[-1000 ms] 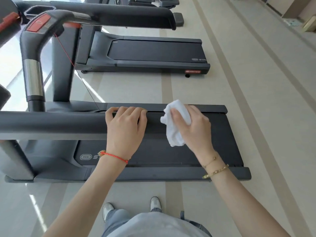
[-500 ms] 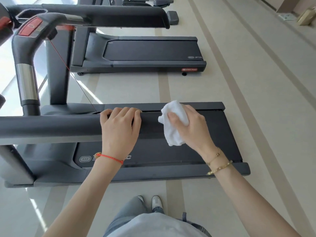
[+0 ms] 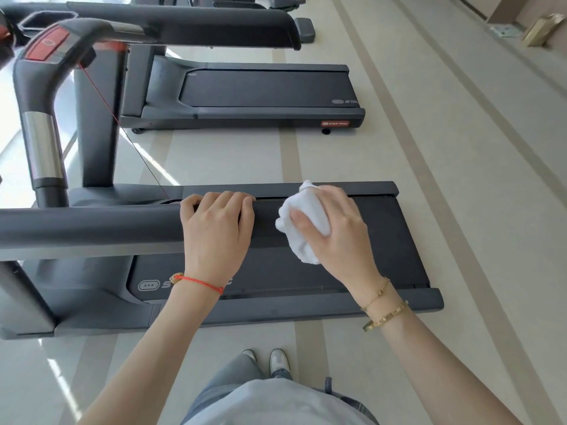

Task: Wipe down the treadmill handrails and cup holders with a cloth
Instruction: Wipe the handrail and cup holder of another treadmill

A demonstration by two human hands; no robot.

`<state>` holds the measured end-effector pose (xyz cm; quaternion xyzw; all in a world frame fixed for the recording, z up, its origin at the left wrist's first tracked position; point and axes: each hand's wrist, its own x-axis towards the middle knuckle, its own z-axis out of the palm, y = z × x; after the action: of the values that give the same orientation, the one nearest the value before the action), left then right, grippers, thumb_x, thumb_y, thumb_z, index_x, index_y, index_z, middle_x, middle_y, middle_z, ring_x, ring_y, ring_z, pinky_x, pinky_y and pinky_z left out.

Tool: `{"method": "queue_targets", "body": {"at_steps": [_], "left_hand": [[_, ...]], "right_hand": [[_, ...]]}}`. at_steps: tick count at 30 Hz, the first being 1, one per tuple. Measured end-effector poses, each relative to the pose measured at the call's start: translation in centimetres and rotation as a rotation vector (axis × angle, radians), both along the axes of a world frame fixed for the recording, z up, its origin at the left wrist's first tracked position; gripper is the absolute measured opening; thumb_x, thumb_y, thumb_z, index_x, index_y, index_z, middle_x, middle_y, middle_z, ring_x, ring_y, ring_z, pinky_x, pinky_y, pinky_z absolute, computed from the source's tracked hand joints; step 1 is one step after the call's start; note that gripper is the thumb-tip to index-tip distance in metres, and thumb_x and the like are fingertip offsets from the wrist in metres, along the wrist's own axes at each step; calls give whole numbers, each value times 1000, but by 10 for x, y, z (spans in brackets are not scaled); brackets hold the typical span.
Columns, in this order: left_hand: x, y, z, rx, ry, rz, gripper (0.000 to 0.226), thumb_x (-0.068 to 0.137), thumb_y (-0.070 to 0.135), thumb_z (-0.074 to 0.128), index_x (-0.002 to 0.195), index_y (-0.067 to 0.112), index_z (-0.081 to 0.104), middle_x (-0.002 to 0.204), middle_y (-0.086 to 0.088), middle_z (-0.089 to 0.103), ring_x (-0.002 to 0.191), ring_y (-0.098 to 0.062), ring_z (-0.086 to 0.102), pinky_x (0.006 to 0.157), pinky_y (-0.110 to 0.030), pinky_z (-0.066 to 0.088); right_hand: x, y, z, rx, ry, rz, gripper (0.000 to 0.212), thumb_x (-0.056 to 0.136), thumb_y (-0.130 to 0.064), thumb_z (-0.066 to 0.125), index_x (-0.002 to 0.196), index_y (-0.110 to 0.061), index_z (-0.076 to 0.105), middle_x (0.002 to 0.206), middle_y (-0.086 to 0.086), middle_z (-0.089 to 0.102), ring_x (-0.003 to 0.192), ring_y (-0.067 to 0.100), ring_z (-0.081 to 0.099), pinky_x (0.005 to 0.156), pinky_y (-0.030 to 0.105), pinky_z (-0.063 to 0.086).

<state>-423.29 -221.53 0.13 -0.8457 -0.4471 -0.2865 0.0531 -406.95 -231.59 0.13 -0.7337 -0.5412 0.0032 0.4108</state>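
Compared with a second ago, the left hand (image 3: 214, 231) sits at much the same spot on the long dark grey padded handrail (image 3: 89, 227), its fingers curled over the far edge, and the right hand (image 3: 334, 231) has kept the bunched white cloth (image 3: 302, 228) just beside the rail's end; the two hands are a little further apart than before. The view itself has shifted, so the neighbouring machine appears lower in the picture and both shoes show side by side where they were spread before.

The left grip is wrapped around the handrail near its end. The right grip is closed on the cloth, thumb laid across its front, with folds spilling out above and below the palm. Whether the cloth touches the rail cannot be told; it hangs above the black running belt (image 3: 377, 240) of the near treadmill.

Counted: two hands, one cloth, two treadmill decks in plain view with the second grey treadmill (image 3: 267, 90) further off across the pale striped floor (image 3: 460, 179). One curved upright grip bar with a steel sleeve (image 3: 43, 145) and a red button panel (image 3: 46, 46). One thin red cord (image 3: 122, 127) runs down from it. One red string bracelet (image 3: 199, 282) on the left wrist, two gold bracelets (image 3: 383, 308) on the right. Two white shoes (image 3: 270, 361).
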Motion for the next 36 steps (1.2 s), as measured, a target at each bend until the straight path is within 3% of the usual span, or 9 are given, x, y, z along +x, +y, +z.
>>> {"method": "queue_targets", "body": {"at_steps": [6, 9, 11, 14, 18, 23, 26, 32, 36], "left_hand": [[0, 0, 0, 9, 10, 0, 41, 103, 25, 29, 90, 23, 68, 76, 7, 65, 75, -20, 57, 86, -36, 31], [-1, 0, 0, 9, 11, 0, 40, 103, 24, 30, 89, 22, 67, 76, 7, 64, 75, -21, 56, 86, -36, 31], [0, 0, 1, 4, 0, 4, 38, 103, 24, 32, 89, 21, 67, 76, 6, 65, 75, -21, 57, 86, -36, 31], [2, -1, 1, -21, -7, 14, 40, 103, 25, 30, 89, 21, 67, 79, 5, 66, 77, -21, 58, 88, -36, 32], [2, -1, 3, -45, -1, 14, 43, 103, 27, 28, 89, 20, 68, 81, 4, 67, 79, -21, 59, 89, -37, 32], [2, -4, 4, -66, 37, 28, 43, 103, 26, 28, 89, 20, 68, 77, 4, 65, 78, -22, 58, 89, -38, 32], [3, -4, 6, -73, 54, 35, 43, 103, 24, 28, 89, 20, 68, 74, 4, 64, 77, -22, 57, 88, -37, 32], [0, -6, 10, -152, -2, -12, 37, 103, 25, 33, 102, 21, 69, 86, 7, 68, 85, -20, 60, 92, -37, 32], [-8, -7, 15, -165, -131, -35, 29, 98, 25, 44, 114, 16, 67, 105, 2, 69, 101, -23, 60, 97, -39, 35]], "right_hand": [[2, 36, 20, -175, -228, -64, 50, 84, -66, 35, 68, -23, 57, 66, -9, 52, 63, 12, 50, 49, 22, 30], [3, 22, 5, -7, -191, -56, 43, 88, -62, 44, 78, -24, 62, 77, -13, 57, 73, 6, 53, 61, 17, 36], [3, 5, -10, 113, 46, -75, 36, 90, -62, 48, 95, -31, 64, 95, -16, 63, 89, 0, 58, 75, 12, 41], [13, 1, -17, 10, 553, -130, 32, 80, -75, 46, 83, -47, 62, 84, -24, 64, 82, -6, 61, 65, 6, 40], [35, 7, -10, -202, 618, -96, 35, 86, -73, 45, 76, -48, 65, 77, -19, 68, 82, -1, 63, 69, 20, 45], [16, -2, -5, -106, 196, 0, 41, 89, -70, 37, 104, -40, 60, 106, -23, 60, 98, -6, 55, 80, 19, 43], [7, 9, 7, -97, -117, 42, 45, 89, -64, 39, 100, -27, 63, 101, -16, 59, 94, 2, 52, 75, 21, 38], [15, 22, 17, -136, -293, 116, 51, 89, -65, 37, 100, -23, 64, 94, -10, 63, 83, 13, 59, 69, 21, 37], [8, 24, 13, -69, -436, 162, 49, 94, -62, 43, 105, -20, 66, 104, -5, 66, 85, 20, 61, 77, 36, 48]]}}
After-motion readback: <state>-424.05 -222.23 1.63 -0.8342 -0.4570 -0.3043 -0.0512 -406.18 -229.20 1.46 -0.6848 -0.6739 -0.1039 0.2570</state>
